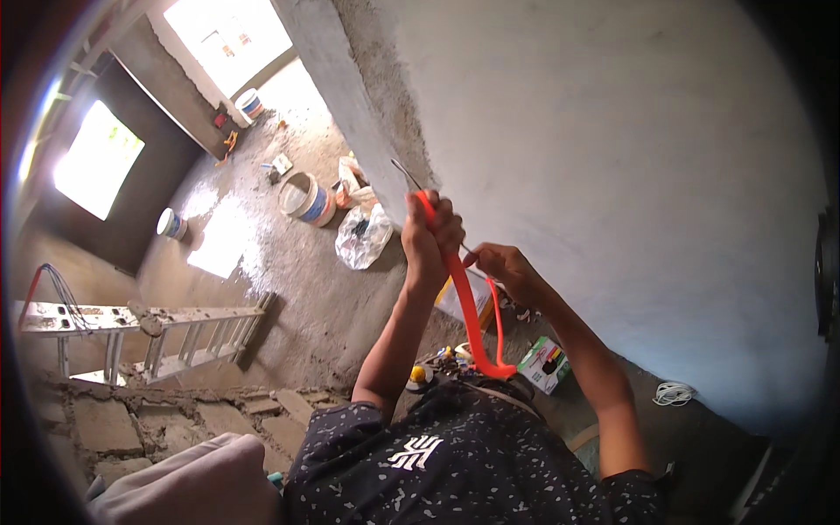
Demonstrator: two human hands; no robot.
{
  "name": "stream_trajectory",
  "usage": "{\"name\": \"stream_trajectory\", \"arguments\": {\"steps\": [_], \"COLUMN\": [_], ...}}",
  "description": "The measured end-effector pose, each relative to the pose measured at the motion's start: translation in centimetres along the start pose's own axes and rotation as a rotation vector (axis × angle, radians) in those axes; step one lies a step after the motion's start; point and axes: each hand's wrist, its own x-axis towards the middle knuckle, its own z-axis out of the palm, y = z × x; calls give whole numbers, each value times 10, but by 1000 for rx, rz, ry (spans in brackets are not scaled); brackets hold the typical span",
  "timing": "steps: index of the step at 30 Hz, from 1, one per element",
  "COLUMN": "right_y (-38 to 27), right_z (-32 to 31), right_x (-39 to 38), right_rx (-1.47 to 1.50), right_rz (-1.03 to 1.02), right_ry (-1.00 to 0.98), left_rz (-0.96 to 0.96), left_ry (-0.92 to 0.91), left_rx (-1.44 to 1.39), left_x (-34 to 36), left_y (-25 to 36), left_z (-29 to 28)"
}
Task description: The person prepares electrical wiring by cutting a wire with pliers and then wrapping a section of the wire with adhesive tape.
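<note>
In the middle of the head view, my left hand [430, 229] is closed round a bright orange flexible tube [469, 311], which hangs down in a loop toward my waist. A thin metal rod or wire [402, 172] sticks out above that hand. My right hand [500, 267], just below and to the right, pinches the same thin metal piece where it emerges beside the tube. Below the hands lie a green-and-white box [542, 365], a yellow object [418, 377] and other small items, partly hidden by my body.
A plastered wall [612, 131] rises on the right. An aluminium ladder [117, 320] lies at the left above broken brickwork [105, 420], with a grey cloth [188, 486] nearby. Buckets [306, 199] and plastic bags [362, 239] stand on the wet floor. A white cable coil [674, 393] lies lower right.
</note>
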Motion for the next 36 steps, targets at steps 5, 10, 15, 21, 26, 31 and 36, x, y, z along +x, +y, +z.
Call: {"name": "stream_trajectory", "arguments": {"steps": [5,10,15,21,26,31,36], "right_y": [2,45,33,-33,-67,-104,-143], "right_z": [35,8,-8,-6,-21,-21,-27], "right_x": [-5,-48,-98,-148,-186,-235,-245], "right_rx": [-444,-768,-991,-1080,-1106,-1057,-1065], "right_rz": [-270,-443,-431,-394,-324,-190,-97], "right_ry": [130,217,105,57,-54,-76,-153], "left_rz": [267,721,843,917,1097,953,866], "left_ry": [186,221,344,892,873,972,1094], "left_rx": [15,244,275,478,521,480,529], "left_x": [27,85,99,118,95,95,65], "left_y": [35,156,262,317,380,410,436], "left_z": [14,-64,-115,-134,-184,-200,-220]}}
